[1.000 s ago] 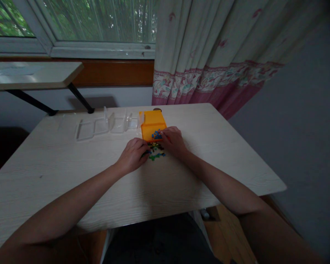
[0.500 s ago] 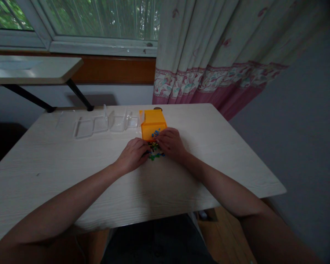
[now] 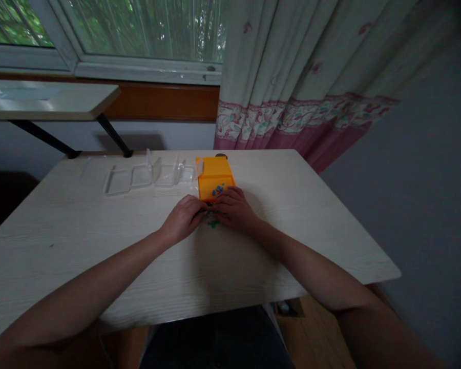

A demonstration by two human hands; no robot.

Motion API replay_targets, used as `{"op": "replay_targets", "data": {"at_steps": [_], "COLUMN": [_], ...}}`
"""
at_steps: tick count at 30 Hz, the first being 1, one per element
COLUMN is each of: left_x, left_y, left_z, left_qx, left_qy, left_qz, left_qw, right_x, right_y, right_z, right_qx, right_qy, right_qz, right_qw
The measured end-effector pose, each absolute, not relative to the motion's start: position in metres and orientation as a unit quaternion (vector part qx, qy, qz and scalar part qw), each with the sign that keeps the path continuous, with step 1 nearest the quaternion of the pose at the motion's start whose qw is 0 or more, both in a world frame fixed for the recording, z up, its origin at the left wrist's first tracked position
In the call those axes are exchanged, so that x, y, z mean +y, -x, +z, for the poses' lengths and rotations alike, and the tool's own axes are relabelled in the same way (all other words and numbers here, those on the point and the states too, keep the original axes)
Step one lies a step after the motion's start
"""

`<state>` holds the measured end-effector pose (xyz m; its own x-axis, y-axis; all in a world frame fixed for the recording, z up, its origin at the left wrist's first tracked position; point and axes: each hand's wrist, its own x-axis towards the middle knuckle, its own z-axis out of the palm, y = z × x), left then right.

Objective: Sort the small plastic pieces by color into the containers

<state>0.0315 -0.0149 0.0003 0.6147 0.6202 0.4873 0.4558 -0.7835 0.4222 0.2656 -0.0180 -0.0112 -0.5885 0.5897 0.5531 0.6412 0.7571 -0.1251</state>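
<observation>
At the front edge of an open yellow box (image 3: 215,165), my two hands come together over a small pile of little pieces. My left hand (image 3: 181,219) has its fingers curled and pressed together at the pile's left side; what they hold is hidden. My right hand (image 3: 236,211) covers the pile from the right, its fingers drawn together and reaching to the left fingertips. Its grip is too small to make out. Several small blue pieces (image 3: 218,189) lie in the box's near half. Green pieces (image 3: 213,224) show on the table just below my hands.
Clear plastic cases (image 3: 138,177) with raised lids stand in a row left of the yellow box. A small brown round object (image 3: 221,156) sits behind the box. A raised shelf (image 3: 54,100) on black legs is at the back left of the table (image 3: 311,220). A curtain (image 3: 269,113) hangs behind.
My right hand has moved left and slightly toward me, from the box's near edge over the pile. More of the dark and green pieces is now covered. My left hand stays nearly in place.
</observation>
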Motion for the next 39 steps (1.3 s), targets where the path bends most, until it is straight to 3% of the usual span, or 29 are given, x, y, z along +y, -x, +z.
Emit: {"op": "replay_targets", "data": {"at_steps": [10, 20, 39], "left_x": [-0.015, -0.012, -0.014], "left_y": [-0.031, -0.029, -0.027], "left_z": [-0.001, -0.002, 0.001], "left_qx": [0.310, 0.344, 0.320], "left_qy": [-0.883, -0.861, -0.876], "left_qz": [0.321, 0.339, 0.322], "left_qw": [0.149, 0.158, 0.161], "right_x": [-0.020, -0.008, -0.004], "right_y": [-0.262, -0.274, -0.275], "right_z": [-0.008, -0.013, -0.013], "right_qx": [-0.883, -0.773, -0.735], "right_qy": [0.346, 0.487, 0.540], "right_qz": [-0.045, -0.021, 0.006], "right_qw": [0.314, 0.405, 0.409]}}
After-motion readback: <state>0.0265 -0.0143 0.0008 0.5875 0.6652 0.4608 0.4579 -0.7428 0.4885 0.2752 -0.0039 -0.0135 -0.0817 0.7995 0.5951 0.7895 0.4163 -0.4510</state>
